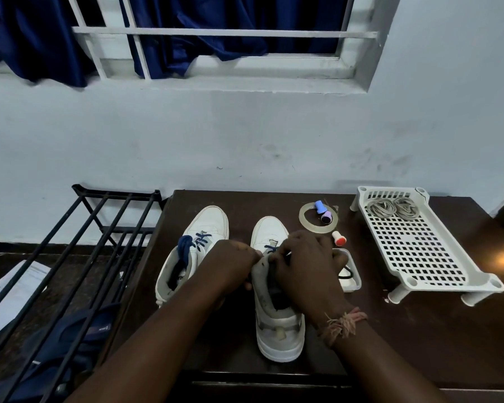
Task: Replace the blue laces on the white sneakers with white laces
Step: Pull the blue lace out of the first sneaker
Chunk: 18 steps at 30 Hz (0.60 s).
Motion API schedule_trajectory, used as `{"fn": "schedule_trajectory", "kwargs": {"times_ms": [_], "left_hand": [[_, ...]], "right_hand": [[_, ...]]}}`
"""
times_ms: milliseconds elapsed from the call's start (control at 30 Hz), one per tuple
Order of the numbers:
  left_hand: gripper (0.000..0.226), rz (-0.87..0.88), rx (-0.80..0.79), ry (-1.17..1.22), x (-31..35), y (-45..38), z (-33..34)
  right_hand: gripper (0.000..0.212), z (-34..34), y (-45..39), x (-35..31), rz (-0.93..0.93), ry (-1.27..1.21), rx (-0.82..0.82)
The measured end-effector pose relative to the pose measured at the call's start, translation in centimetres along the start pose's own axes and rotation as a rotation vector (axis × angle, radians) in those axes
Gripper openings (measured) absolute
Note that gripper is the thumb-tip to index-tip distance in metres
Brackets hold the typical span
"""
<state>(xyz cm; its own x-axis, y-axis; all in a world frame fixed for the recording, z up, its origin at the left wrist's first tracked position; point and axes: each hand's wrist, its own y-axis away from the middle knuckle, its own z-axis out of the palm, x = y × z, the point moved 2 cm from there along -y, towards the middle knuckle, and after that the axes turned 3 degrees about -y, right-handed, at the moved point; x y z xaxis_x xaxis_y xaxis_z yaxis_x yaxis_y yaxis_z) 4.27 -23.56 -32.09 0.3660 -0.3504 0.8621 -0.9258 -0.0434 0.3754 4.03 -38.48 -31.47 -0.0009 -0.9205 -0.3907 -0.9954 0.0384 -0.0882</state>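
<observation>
Both hands, left (230,264) and right (304,264), are gripping the right white leather sneaker (277,324), unthreading its blue lace (270,249); coiled white laces (393,207) are waiting unused.

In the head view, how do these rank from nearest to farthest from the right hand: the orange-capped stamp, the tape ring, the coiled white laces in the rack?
Measured from the right hand:
1. Orange-capped stamp, just beyond the hand, to its right.
2. Tape ring, farther back on the table.
3. Coiled white laces, far right, at the back of the white rack.
</observation>
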Motion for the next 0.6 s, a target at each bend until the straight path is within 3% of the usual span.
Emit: {"fn": "schedule_trajectory", "kwargs": {"times_ms": [133, 267, 400, 600], "left_hand": [[0.023, -0.005, 0.008, 0.005, 0.0, -0.2, 0.0], [0.025, -0.012, 0.003, -0.016, -0.1, -0.3, 0.0], [0.027, -0.009, 0.004, -0.032, -0.2, -0.4, 0.0], [0.026, -0.009, 0.014, -0.012, -0.1, -0.4, -0.1]], "right_hand": [[0.016, -1.6, -0.7, 0.7, 0.167, -0.166, 0.204], [0.026, -0.9, -0.3, 0.5, -0.004, -0.109, 0.033], [0.022, 0.6, -0.2, 0.3, -0.074, 0.088, -0.076], [0.016, -2.2, -0.8, 0.8, 0.225, -0.228, 0.276]]}}
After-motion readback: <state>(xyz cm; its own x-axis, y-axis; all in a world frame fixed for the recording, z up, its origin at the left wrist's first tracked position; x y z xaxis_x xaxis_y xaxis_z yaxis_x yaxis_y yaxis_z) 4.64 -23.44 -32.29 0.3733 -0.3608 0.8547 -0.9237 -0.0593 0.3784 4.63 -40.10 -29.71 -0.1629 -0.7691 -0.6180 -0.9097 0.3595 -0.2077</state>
